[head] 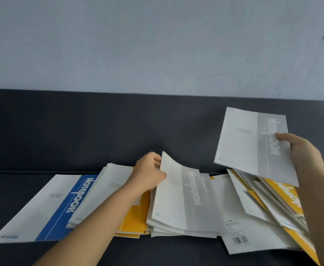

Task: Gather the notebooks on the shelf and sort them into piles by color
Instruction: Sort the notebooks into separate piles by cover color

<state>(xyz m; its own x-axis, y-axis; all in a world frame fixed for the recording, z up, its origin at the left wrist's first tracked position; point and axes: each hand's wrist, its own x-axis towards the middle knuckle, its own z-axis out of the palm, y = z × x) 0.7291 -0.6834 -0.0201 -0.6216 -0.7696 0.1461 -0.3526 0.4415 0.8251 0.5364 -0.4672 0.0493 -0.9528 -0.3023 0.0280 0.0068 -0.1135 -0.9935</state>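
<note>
Now the right hand [299,152] pinches a grey notebook [253,143] by its edge, holding it up clear of the yellow pile [284,196]. Meanwhile the left hand [147,173] grips the lifted top cover of the middle grey pile [184,204]. Far left, a blue notebook [48,206] lies flat on the dark shelf [119,131].

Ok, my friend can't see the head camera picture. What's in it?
Two hands sort notebooks on a dark shelf: the right hand holds up a grey notebook, the left hand lifts another grey one off a messy pile. A blue notebook lies left, yellow ones right.
</note>
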